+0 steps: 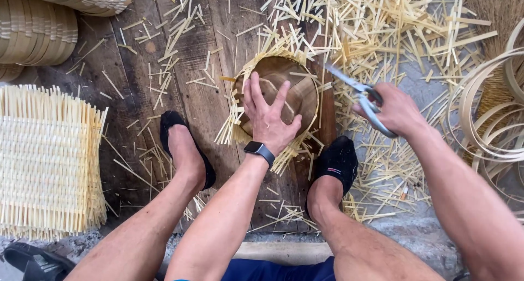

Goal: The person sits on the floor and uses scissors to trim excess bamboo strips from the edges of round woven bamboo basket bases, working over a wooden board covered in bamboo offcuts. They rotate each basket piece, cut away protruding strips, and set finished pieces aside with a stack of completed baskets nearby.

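Left hand [268, 119] splayed flat on disc [284, 95]; right hand [396, 111] grips scissors [360, 95] at 3 o'clock. Fringe [234, 123] partly trimmed.

Count, floor view
1 scissors [364, 101], 1 round wooden block [292, 93], 1 woven mat [46, 161], 2 hands, 2 black slippers, loose bamboo hoops uncountable.

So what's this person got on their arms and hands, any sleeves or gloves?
No sleeves and no gloves: both forearms are bare. The left hand has a black smartwatch with a dark rectangular face on a black strap at the wrist. The right hand wears nothing.
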